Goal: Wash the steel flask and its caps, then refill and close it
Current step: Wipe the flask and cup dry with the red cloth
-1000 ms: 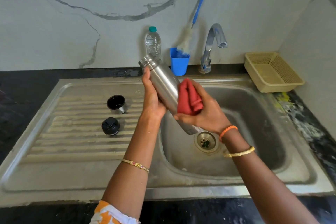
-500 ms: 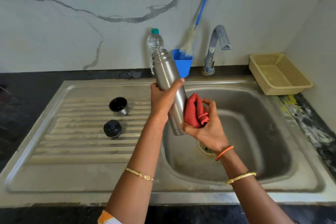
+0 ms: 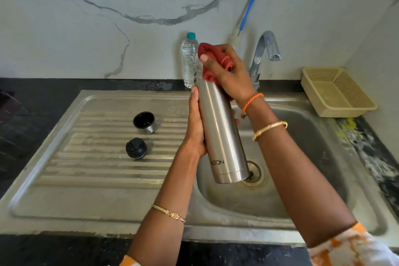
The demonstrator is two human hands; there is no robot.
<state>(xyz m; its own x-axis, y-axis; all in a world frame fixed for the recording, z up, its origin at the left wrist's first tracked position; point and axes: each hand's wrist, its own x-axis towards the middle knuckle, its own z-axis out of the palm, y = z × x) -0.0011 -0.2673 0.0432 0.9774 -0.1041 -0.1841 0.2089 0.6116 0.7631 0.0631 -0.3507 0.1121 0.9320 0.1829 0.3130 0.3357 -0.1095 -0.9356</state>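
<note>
A: Start at the left. What sits on the drainboard [image 3: 103, 157]?

B: Two caps, apart from each other and from the hands: the steel cup cap [image 3: 144, 122], mouth up, and nearer the viewer the black stopper [image 3: 136, 148]. Neither is on the flask.

A: And the flask?

B: The steel flask [image 3: 222, 134] is held up over the sink basin [image 3: 302, 157], tilted slightly with its base lowest, above the drain [image 3: 253, 174]. The left hand [image 3: 195, 127] wraps its fingers around the body from the left side, gripping it.

A: The right hand?

B: The right hand [image 3: 228, 71] is curled around a red cloth [image 3: 207, 52], bunched over the top of the flask. The mouth itself is hidden under the cloth.

A: What could go wrong?

B: I judge the smooth steel may be slick; a hard twist at the top could turn the flask in the left hand and drop it into the basin. The plastic water bottle [image 3: 190, 60] stands just behind the cloth, so a wide swing could knock it over. The tap [image 3: 266, 49] is to the right, and a cream basket [image 3: 336, 90] sits beyond it.
</note>
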